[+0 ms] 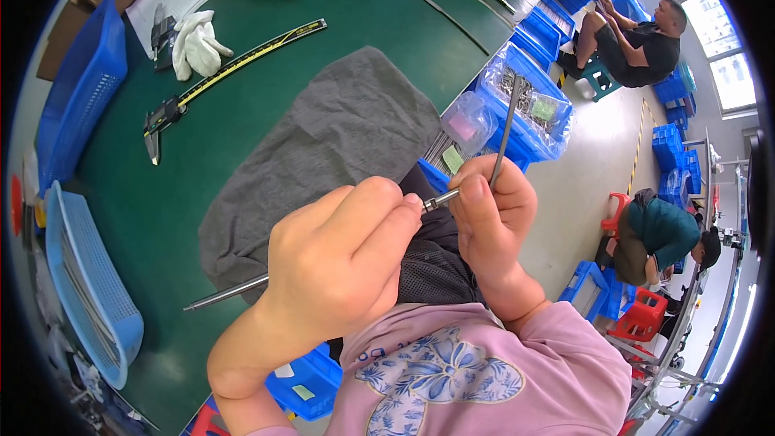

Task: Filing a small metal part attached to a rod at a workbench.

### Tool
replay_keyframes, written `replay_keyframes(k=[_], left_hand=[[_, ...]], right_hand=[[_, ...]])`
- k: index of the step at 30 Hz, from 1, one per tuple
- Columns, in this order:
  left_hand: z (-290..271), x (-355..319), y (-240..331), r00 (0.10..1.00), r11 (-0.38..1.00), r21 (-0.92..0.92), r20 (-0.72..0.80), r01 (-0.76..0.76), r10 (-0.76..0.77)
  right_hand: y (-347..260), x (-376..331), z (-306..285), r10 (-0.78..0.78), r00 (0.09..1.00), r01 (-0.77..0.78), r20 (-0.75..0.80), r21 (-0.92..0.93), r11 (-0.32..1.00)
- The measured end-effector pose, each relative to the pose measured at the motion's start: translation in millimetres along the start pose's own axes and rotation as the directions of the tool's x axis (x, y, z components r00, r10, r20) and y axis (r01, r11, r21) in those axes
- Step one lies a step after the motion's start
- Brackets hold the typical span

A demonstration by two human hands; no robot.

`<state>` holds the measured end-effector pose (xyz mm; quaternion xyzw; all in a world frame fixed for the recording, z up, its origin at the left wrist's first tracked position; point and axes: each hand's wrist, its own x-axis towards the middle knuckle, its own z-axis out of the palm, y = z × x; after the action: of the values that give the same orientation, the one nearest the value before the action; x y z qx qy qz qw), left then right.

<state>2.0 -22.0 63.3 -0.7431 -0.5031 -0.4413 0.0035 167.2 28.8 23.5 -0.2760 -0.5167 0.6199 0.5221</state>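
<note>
My left hand (335,254) is closed around a slim steel shaft (230,292), whose tapered end sticks out to the lower left. The shaft's stepped other end (440,199) comes out past my left thumb and reaches the fingers of my right hand (494,222). My right thumb and fingers pinch a thin dark metal rod (508,117), which points up and away. Where the rod and the shaft end meet is hidden by my right fingers. Beneath and beyond both hands, a crumpled grey cloth (339,117) lies on the green table (266,16).
A digital caliper (234,69) and white gloves (196,44) lie on the table. Blue baskets (85,89) stand along the left. At the right edge, a blue bin (517,141) holds bagged metal parts. Two other people (646,44) sit farther right, beyond the bins.
</note>
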Motion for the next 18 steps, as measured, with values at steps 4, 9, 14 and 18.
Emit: replay_keyframes(k=[4,9,14,18], left_hand=[[-1.6,1.1,1.9,0.999,0.999,-0.029,0.033,0.019,-0.018],[-1.6,1.0,1.4,0.999,0.998,-0.052,0.041,0.024,-0.021],[-2.5,1.5,0.9,0.999,0.998,-0.052,0.050,0.019,-0.017],[-2.7,1.2,0.7,0.999,0.999,-0.032,0.041,0.003,-0.002]], right_hand=[[-0.8,-1.0,1.1,-0.018,1.000,0.017,0.008,0.038,0.999],[-2.2,-2.7,1.0,-0.015,1.000,0.015,0.009,0.040,0.999],[-1.7,-3.5,1.1,-0.020,1.000,0.020,0.004,0.027,0.999],[-0.7,-4.0,1.3,-0.019,1.000,0.019,0.006,0.030,0.999]])
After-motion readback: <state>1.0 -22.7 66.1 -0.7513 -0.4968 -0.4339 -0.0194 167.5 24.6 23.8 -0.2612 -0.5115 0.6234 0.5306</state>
